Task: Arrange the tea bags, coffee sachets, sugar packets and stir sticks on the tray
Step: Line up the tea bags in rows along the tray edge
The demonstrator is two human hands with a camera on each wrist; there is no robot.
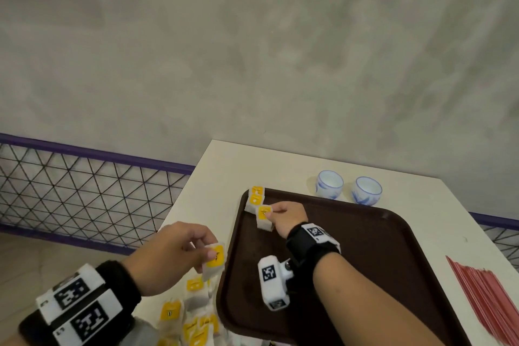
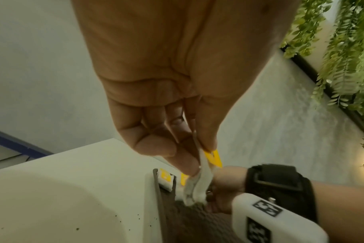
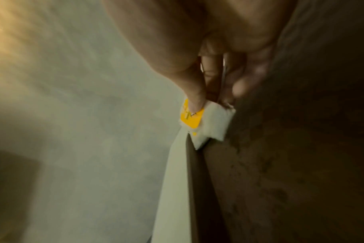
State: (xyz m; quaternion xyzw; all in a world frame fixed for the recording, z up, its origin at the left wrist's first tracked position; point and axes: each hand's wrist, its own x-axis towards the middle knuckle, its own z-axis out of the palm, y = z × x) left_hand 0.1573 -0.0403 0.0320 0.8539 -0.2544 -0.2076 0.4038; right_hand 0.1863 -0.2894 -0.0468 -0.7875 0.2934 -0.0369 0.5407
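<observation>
Pinching tea bags, both grips; brown tray (image 1: pixel 393 247) on white table (image 1: pixel 213 177), grey wall (image 1: pixel 252 50) behind.

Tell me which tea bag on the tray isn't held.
The corner tea bag, at the tray's far-left corner, lies free. The right hand pinches the one beside it.

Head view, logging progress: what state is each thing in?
Tray: two tea bags at far left corner.
Right hand: pinches second bag.
Left hand: holds a bag off the tray.
Pile: on table.
Cups: upright.
</observation>
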